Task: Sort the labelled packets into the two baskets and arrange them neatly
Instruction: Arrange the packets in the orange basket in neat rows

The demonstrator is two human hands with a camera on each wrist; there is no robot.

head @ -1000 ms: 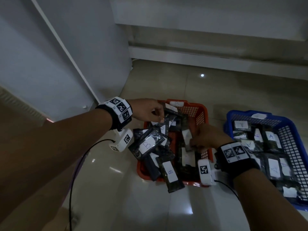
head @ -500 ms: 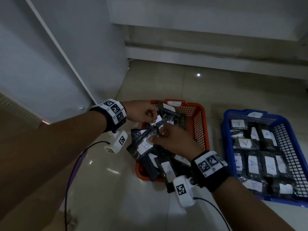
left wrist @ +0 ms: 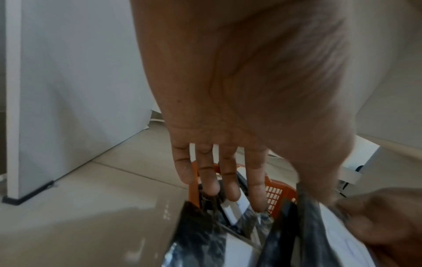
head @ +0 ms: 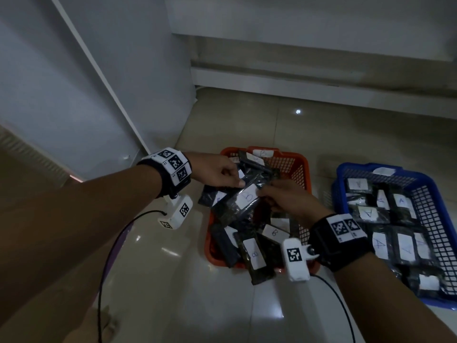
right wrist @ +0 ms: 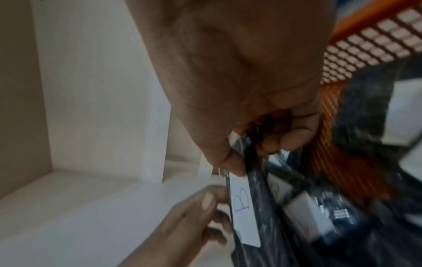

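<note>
A dark packet with a white "B" label hangs over the orange basket, held from both sides. My left hand has its thumb on the packet's upper corner and fingers beneath it. My right hand pinches the other edge. In the right wrist view the right hand has its thumb on the top of the B packet and curled fingers behind it. Several B packets lie jumbled in the orange basket. The blue basket on the right holds rows of A packets.
Both baskets stand on a glossy tiled floor. A white panel rises close on the left and a low white ledge runs along the back. One packet overhangs the orange basket's near rim. Black cables trail from my wrists.
My right hand left the near right of the orange basket, moved up and left, and took hold of the B packet at my left hand. The left hand has stayed over the basket's rear left.
</note>
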